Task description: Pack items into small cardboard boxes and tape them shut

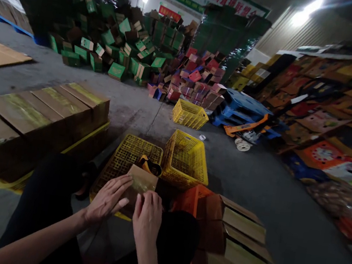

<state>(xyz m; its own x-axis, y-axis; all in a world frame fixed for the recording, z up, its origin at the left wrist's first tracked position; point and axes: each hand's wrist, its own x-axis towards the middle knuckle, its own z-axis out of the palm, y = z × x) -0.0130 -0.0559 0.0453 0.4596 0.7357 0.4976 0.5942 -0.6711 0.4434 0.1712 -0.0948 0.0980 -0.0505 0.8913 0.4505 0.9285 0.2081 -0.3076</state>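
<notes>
A small brown cardboard box (140,180) with clear tape across its top sits low in the middle, in front of me. My left hand (107,199) rests on its left side, fingers stretched flat against the cardboard. My right hand (146,218) presses on its near edge with fingers held together and curled down. Just behind the box lies a tape dispenser (149,164) with an orange frame, on an overturned yellow crate (126,155).
Taped brown boxes (43,112) are lined up at the left, more stacked boxes (239,243) at the right by an orange crate (190,198). Two yellow crates (187,158) stand ahead. Piles of green and red boxes, a blue pallet (242,106) and flattened cartons fill the back.
</notes>
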